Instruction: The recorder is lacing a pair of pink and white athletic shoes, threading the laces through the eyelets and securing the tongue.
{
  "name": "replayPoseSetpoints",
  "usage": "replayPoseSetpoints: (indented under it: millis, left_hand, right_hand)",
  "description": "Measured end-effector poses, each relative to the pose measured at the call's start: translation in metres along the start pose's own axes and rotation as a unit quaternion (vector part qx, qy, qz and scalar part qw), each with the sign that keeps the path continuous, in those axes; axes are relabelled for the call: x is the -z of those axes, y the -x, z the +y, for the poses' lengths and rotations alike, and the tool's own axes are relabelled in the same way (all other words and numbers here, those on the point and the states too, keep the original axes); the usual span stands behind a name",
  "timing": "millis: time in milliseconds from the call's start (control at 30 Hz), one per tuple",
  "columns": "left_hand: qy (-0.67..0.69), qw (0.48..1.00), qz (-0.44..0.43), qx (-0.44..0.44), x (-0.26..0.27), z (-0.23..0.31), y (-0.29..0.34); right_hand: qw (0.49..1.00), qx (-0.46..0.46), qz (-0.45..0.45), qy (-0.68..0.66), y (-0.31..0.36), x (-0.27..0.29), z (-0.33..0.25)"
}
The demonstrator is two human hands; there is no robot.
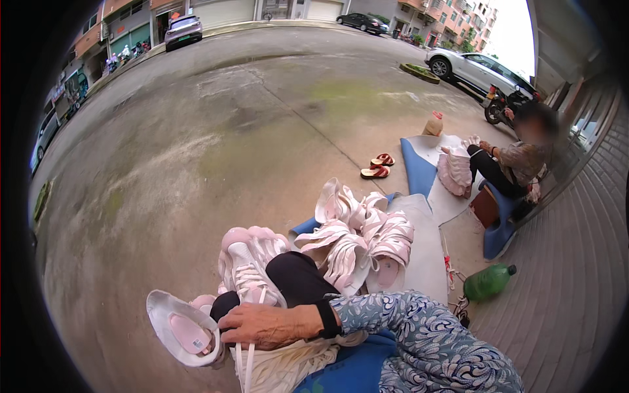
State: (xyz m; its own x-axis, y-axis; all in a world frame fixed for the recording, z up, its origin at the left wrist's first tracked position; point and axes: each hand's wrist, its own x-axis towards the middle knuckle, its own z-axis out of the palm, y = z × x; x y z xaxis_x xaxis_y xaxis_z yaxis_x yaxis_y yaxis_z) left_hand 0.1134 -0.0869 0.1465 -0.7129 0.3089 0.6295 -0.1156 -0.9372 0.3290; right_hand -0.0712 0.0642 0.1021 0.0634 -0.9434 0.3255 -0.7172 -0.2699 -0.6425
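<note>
My right hand (pixel 270 325), at the end of a blue-and-white patterned sleeve, is closed with its fingers curled over a white shoelace (pixel 249 367). The lace shows both above and below the hand. Just left of my fingertips a white shoe (pixel 169 321) with a pink insole is tilted with its opening up. A thick bundle of white laces (pixel 295 367) lies across the blue cloth (pixel 360 363) on my lap. Beyond my hand, pink-and-white sneakers (pixel 252 262) lean together by my black-clad knee (pixel 298 278). My left hand does not show.
More pink-and-white sneakers (pixel 354 239) are heaped on a pale sheet (pixel 426 245). A green bottle (pixel 488 281) stands at the right near a shutter wall. Farther off sit red sandals (pixel 377 171), a tan jug (pixel 433 124) and a seated person (pixel 521 157) beside more shoes.
</note>
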Motion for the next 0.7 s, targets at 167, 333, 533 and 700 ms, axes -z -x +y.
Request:
replayPoseSetpoints:
  millis: [167,333,533,700]
  left_hand:
    - [-0.314,0.949,0.026,-0.024,0.022,0.005,-0.038]
    - [-0.46,0.754,0.452,0.127,0.045,-0.008,-0.002]
    - [-0.25,0.724,0.588,0.26,0.094,-0.052,-0.015]
    - [-0.175,0.768,0.601,0.137,0.137,-0.08,-0.016]
  right_hand:
    - [0.987,-0.15,0.024,-0.047,0.036,0.011,0.0]
    - [0.985,-0.161,-0.018,-0.053,0.036,0.015,-0.013]
    - [0.992,-0.125,-0.009,-0.019,0.032,-0.011,-0.007]
    - [0.99,-0.126,-0.066,-0.024,0.038,0.006,-0.01]
